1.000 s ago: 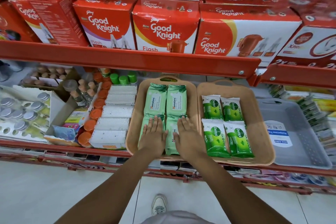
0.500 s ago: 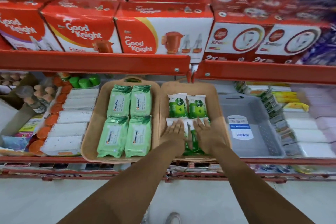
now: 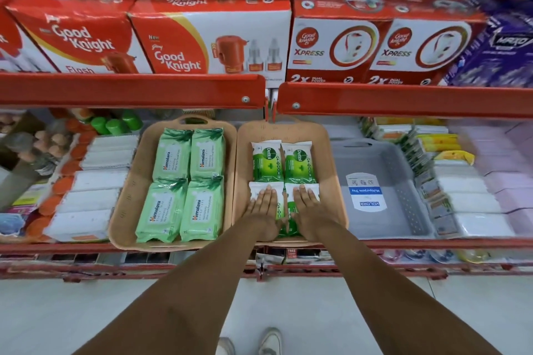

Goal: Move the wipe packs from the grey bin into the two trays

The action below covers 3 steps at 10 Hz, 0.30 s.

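From my head view, my left hand (image 3: 264, 204) and right hand (image 3: 310, 204) lie flat and unclenched, grasping nothing, on the two front Dettol packs (image 3: 298, 163) in the right tray (image 3: 336, 181) beside the bare grey bin (image 3: 383, 158), at the shelf's front edge, soft, light, slippery-looking packs best pinched by their long sides.

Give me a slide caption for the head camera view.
Both hands, left hand and right hand, press flat on Dettol packs in the right tray; grey bin empty.
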### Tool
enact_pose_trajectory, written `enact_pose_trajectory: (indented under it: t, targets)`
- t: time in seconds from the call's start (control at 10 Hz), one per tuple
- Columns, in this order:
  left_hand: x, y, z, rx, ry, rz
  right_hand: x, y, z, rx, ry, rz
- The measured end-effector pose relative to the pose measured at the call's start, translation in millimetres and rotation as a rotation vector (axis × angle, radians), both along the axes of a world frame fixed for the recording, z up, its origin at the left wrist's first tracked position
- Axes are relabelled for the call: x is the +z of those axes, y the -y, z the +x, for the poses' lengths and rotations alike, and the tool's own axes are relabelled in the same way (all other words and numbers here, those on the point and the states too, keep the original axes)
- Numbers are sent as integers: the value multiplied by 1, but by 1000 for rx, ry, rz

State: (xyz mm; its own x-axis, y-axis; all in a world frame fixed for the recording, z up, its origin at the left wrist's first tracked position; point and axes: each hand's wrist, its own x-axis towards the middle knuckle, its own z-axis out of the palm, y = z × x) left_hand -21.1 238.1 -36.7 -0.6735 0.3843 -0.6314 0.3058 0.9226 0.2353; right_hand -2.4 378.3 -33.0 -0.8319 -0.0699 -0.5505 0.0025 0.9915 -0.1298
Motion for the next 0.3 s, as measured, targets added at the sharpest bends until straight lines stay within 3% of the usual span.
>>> enact_pose_trajectory:
  t: [0.1, 0.2, 0.3]
  targets:
    - [7, 2, 0, -14, -25, -4, 9, -1, 5, -49, -52, -28]
    - [25, 9, 4, 5, -128, 137, 29, 4, 20, -130, -350, -122]
    - [42, 18, 13, 72, -466, 361, 49, 13, 36, -108, -745, -164]
